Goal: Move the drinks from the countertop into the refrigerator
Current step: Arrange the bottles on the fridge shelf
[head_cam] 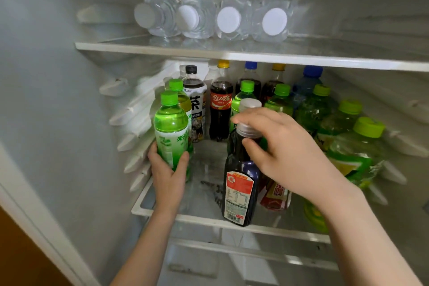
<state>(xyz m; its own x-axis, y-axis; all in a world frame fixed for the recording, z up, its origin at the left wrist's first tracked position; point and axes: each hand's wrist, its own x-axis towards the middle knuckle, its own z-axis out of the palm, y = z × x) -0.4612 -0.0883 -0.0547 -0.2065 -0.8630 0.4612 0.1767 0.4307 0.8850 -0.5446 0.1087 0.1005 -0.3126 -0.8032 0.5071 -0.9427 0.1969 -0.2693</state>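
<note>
Refrigerator (46,76) open in front of me; the countertop is out of view.

Upper shelf (232,54): four clear water bottles (228,21) lying on their sides, white caps facing me.

Middle shelf (209,220) is the working level. The back row stands upright, with a cola bottle (221,109) next to a black-capped tea bottle (195,104). A cluster of green-capped bottles (348,127) fills the right side. A bare patch of glass lies at the front centre, between my two hands.

Left hand (168,176): fingers and thumb wrapped round the lower body of a green drink bottle (171,132). It stands upright at the left edge of the shelf, just in front of another green-capped one.

Right hand (285,148): gripping the neck of a dark bottle with a red label (239,190), thumb and fingers just under its silver cap (247,129). The bottle sits near the front rim, tilted slightly. I cannot tell whether its base rests fully on the glass. A red-labelled bottle (276,195) is just beside it to the right, partly hidden by my wrist.

Step in hand, as I judge it: placement — both drinks are inside the refrigerator but not yet released.

Next move calls for:
- setting the dark bottle square on the bare glass, away from the rim
- easing the green one against its neighbour so it stands alone
- letting go gently — the right-side bottles are crowded and leaning, and a nudge could topple them
</note>
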